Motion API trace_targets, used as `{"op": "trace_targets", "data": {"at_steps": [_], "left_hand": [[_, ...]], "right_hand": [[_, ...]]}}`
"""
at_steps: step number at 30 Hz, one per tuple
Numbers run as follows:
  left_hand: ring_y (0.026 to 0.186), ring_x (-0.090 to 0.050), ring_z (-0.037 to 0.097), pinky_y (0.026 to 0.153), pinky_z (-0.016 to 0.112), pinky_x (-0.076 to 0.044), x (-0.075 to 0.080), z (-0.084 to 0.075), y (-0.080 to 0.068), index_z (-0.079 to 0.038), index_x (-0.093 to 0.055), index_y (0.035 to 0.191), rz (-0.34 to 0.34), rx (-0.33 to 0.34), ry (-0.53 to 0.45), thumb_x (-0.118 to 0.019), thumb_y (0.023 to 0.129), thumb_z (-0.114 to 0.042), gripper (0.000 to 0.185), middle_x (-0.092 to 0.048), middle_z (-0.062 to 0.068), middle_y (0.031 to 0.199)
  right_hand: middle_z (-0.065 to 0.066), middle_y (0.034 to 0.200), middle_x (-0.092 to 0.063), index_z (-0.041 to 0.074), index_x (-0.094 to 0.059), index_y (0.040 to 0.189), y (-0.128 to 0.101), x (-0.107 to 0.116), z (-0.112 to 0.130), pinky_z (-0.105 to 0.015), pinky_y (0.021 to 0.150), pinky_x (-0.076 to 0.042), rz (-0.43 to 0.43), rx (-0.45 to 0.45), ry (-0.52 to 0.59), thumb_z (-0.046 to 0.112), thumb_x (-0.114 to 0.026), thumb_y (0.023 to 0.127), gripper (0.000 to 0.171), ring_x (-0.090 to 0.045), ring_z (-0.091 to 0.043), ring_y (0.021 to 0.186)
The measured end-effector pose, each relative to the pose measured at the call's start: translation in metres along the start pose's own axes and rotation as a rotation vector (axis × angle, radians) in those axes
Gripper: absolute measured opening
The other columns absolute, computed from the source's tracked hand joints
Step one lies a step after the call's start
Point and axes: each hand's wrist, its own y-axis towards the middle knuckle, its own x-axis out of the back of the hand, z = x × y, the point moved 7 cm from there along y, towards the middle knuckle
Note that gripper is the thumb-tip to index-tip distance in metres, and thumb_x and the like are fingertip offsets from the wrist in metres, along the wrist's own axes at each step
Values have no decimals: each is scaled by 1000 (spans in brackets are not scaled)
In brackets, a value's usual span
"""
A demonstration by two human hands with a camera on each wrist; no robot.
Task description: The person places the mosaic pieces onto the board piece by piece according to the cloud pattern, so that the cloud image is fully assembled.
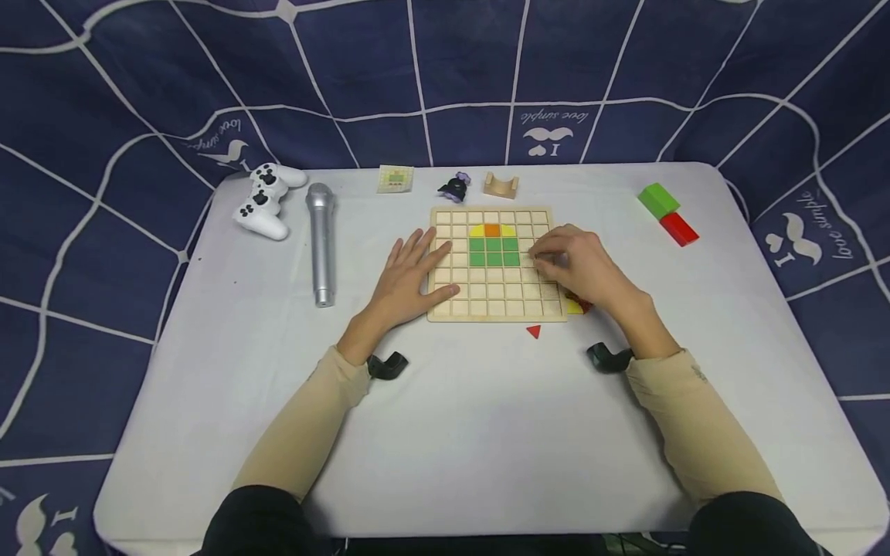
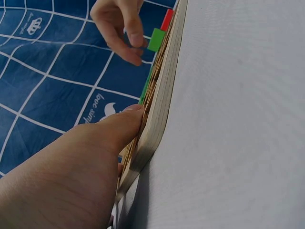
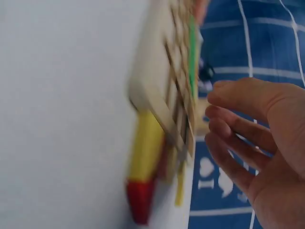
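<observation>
Left hand: fingers spread on square pale-wood grid board, nothing gripped. Right hand: half-curled at board's right side, no piece visible in grip. Right wrist view exposes long yellow block, red block near it; head view mostly hides them. Navy white-lined cloth past hands: "love simple".

Tiles on board, microphone left

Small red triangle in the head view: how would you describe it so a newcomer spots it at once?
On the white table, find the pale wooden grid board. Just off its near edge, toward the right corner, lies the small red triangle. Its three-cornered shape and lone spot set it apart from the yellow piece beside that corner and the red block farther off.
</observation>
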Motion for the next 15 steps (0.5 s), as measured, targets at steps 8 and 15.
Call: {"op": "trace_targets", "data": {"at_steps": [8,15], "left_hand": [[166,-3,29,134,49,5,-1,0,-1,-24,-33,167,5,12,-8,-60,99,-65,83,-11,7,179],[166,-3,30,134,50,4,1,-1,0,-23,-33,167,-1,1,-7,-61,99,-63,84,-11,7,179]], "right_hand": [[-21,131,-69,2,-74,129,-7,25,-54,-58,105,-54,-96,-319,24,0,-72,95,34,-64,-39,116],[-23,124,-68,0,-74,127,-10,18,-69,-53,102,-54,-95,-365,21,0,-75,95,32,-61,-37,110]]}}
